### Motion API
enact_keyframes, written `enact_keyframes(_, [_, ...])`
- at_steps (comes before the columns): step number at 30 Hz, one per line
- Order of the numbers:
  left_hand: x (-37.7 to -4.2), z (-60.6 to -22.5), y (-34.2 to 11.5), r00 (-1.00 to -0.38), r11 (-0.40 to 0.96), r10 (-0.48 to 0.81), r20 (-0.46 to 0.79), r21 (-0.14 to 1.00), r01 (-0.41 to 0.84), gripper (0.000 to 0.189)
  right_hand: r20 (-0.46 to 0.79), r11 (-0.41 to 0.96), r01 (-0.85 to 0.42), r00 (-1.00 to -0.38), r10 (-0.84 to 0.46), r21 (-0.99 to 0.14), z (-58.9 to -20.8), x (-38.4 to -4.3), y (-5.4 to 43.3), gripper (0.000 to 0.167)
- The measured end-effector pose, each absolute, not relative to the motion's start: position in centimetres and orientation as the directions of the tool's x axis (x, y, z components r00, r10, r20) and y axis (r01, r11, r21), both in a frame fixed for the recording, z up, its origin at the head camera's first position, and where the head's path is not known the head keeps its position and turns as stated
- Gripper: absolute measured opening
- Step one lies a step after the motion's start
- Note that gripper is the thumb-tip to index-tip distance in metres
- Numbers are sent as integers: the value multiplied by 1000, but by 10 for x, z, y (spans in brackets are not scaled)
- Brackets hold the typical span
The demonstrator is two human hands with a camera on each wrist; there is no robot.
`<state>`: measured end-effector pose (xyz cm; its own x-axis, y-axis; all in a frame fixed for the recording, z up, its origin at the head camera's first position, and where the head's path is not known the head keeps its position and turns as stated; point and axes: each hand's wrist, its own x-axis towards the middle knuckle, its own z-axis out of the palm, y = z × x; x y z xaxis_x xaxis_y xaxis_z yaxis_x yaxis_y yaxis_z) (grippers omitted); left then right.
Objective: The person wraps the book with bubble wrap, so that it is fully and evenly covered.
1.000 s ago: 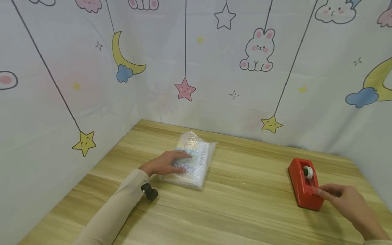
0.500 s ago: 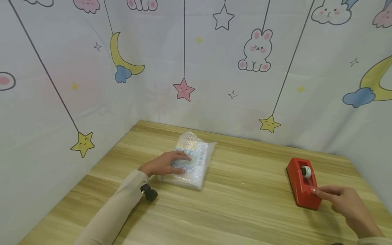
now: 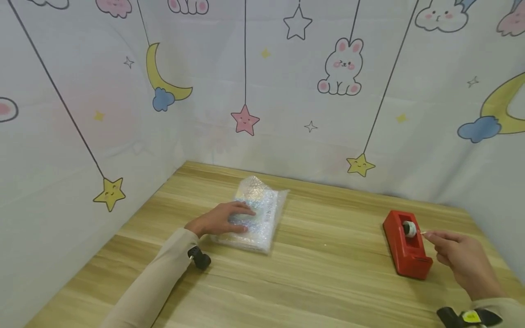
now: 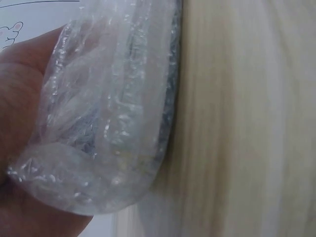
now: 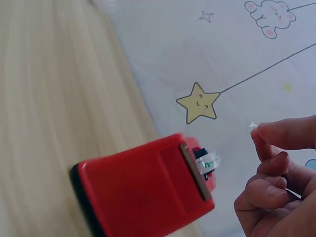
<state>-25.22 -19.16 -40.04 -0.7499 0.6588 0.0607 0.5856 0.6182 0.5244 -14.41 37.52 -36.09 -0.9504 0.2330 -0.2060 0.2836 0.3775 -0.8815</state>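
Observation:
A flat package in bubble wrap (image 3: 264, 225), with a pale yellow and blue printed cover showing through, lies on the table left of centre. My left hand (image 3: 221, 219) rests on its left side with fingers spread. Close up in the left wrist view, the clear bubble wrap (image 4: 113, 118) is bunched at the near end. At the right stands a red tape dispenser (image 3: 402, 255) holding a small roll of tape (image 3: 409, 229). Just beside it, my right hand (image 3: 461, 253) pinches a small piece of clear tape (image 5: 253, 125) between thumb and forefinger, raised above the dispenser's cutting edge (image 5: 195, 173).
The wood-grain table (image 3: 320, 282) meets a white printed cloth (image 3: 279, 150) along its back and sides. Black wrist cameras sit on both sleeves, the left camera (image 3: 199, 257) close to the tabletop.
My right hand has come up and away from the dispenser's front cutting edge, with the small piece of tape at its fingertips. The left hand and the package have stayed in place.

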Motion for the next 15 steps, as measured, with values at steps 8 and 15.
enact_keyframes(8, [-251,-402,-192,-755,618,654,52,538,573,48,-166,-95,161,-985,54,-982,-346,-171,374,36])
enact_keyframes(15, [-254,-402,-192,-750,627,658,63,505,592,47,-83,-197,63,-992,98,-978,-316,-190,366,31])
